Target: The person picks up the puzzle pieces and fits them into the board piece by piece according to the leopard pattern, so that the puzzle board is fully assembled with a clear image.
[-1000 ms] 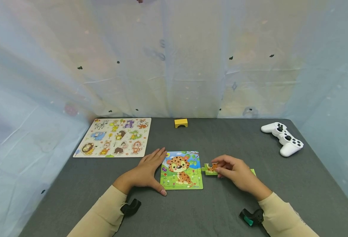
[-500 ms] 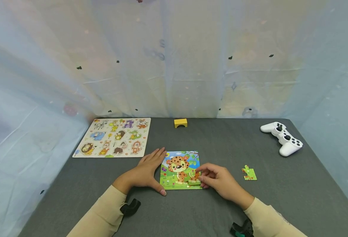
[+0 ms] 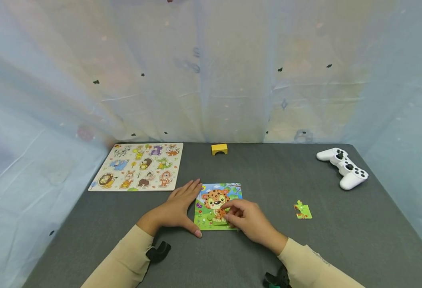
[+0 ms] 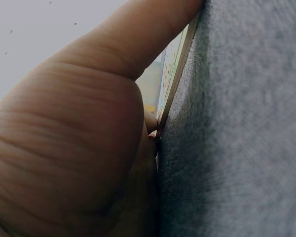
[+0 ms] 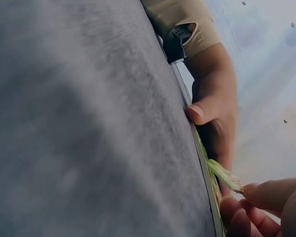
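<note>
A square leopard jigsaw board (image 3: 204, 222) lies on the grey table. My left hand (image 3: 175, 208) rests along its left side, fingers stretched out and thumb at the lower left corner. Between thumb and fingertips, my right hand (image 3: 250, 222) pinches a green-and-orange puzzle piece (image 5: 224, 174). In the right wrist view this piece is tilted, one edge down close over the board. My right hand covers the board's lower right part. Another loose puzzle piece (image 3: 303, 210) lies on the table to the right.
A larger animal puzzle board (image 3: 135, 168) lies at the back left. A yellow arch block (image 3: 219, 149) stands at the back edge, and a white game controller (image 3: 342, 168) lies at the back right. A pale curtain (image 3: 232, 80) hangs behind the table.
My right hand has carried the puzzle piece leftward from the table to over the board, moving further left across it since half a second ago. My left hand has stayed in place.
</note>
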Demonstrator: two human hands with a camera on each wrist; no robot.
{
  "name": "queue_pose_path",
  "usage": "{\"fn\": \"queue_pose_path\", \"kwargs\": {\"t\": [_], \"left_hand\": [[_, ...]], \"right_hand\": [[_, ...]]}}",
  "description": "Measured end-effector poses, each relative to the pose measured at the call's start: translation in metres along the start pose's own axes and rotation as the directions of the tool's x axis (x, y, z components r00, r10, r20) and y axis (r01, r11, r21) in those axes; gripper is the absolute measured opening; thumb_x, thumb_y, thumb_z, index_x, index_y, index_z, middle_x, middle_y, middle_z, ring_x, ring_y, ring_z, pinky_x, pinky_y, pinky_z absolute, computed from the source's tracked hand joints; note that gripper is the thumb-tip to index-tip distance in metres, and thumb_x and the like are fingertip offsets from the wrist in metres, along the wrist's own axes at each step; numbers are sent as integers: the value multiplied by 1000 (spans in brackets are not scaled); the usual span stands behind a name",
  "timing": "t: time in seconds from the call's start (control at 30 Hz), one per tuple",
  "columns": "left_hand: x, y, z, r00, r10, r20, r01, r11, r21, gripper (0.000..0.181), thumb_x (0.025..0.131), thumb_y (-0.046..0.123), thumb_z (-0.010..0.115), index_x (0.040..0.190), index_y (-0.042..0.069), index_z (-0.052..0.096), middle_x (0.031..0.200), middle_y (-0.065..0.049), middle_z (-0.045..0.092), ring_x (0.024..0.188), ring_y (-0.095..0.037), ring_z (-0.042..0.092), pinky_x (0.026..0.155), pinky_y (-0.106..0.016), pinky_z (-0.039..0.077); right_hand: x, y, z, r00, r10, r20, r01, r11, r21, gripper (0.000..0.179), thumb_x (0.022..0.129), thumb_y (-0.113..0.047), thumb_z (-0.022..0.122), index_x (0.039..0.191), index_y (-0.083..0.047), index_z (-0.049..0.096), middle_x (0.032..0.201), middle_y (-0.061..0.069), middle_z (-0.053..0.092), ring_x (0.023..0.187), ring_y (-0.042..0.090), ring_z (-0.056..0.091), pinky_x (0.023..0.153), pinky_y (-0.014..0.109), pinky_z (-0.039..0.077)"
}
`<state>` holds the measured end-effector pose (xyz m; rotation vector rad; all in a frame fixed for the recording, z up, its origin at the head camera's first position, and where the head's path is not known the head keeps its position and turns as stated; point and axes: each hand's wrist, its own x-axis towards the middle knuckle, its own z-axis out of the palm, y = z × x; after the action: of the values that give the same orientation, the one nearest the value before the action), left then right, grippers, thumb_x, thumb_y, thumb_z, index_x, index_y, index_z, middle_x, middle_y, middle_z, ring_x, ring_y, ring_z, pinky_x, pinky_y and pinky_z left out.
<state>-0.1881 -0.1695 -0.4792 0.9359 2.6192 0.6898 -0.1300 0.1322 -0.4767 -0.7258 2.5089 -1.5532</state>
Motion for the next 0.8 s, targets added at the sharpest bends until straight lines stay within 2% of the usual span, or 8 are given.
{"fn": "queue_pose_path", "kwargs": {"t": [0.13,0.23,0.3,0.37,0.47,0.57,0.67,0.8], "left_hand": [[0,1,0,1000,2,-5,-2,1000,-6,152,67,75,95,176,8,13,182,-10,5,166,-33,0,126,-65,6],[-1,2,-1,1000,0,-2,0,1000,-7,152,67,74,95,176,7,13,182,-10,5,166,-33,0,126,-65,6],[-1,2,-2,1000,0,-1,0,1000,-8,151,68,74,95,176,7,13,182,-10,5,166,-33,0,126,-65,6],[-1,3,-2,1000,1,0,-1,1000,-7,151,68,74,95,176,7,13,182,-10,5,166,-33,0,126,-65,6],[-1,3,-2,1000,1,-1,-1,1000,-6,152,67,74,95,176,7,13,182,-11,5,166,-33,0,126,-65,6],[-1,3,-2,1000,1,-3,-1,1000,-2,152,67,75,94,176,7,13,182,-11,5,166,-33,0,126,-65,7],[0,3,-2,1000,2,-4,-2,1000,1,153,67,76,94,176,6,13,182,-11,6,166,-33,1,126,-65,7],[-1,3,-2,1000,2,-3,-2,1000,2,153,67,75,95,175,6,13,182,-11,6,166,-33,1,126,-65,7]], "right_hand": [[3,-1,4,1000,-7,-11,6,996,-88,22,105,-11,77,126,-8,78,86,-7,67,66,9,61,60,31,53],[2,-2,3,999,-25,-30,19,983,-181,23,104,-16,78,125,-9,79,95,-7,65,69,6,56,62,30,52],[0,-3,2,998,-52,-38,41,967,-253,22,103,-19,79,124,-10,79,100,-5,65,71,7,54,64,31,51],[-3,-5,1,994,-104,-26,89,937,-338,22,103,-20,80,123,-12,80,107,-3,66,80,8,57,71,33,53],[-6,-8,0,975,-211,68,220,870,-442,27,102,-21,81,128,-13,79,123,0,68,106,15,63,89,39,57],[-8,-11,0,935,-285,213,354,801,-483,35,103,-23,80,137,-13,76,142,2,66,134,22,59,109,47,51],[-11,-14,1,908,-262,326,402,761,-509,40,106,-26,76,144,-14,72,152,1,63,145,23,53,114,53,46],[-14,-16,2,907,-183,379,380,743,-550,44,108,-28,73,150,-18,69,158,-3,58,149,21,49,110,56,47]]}}
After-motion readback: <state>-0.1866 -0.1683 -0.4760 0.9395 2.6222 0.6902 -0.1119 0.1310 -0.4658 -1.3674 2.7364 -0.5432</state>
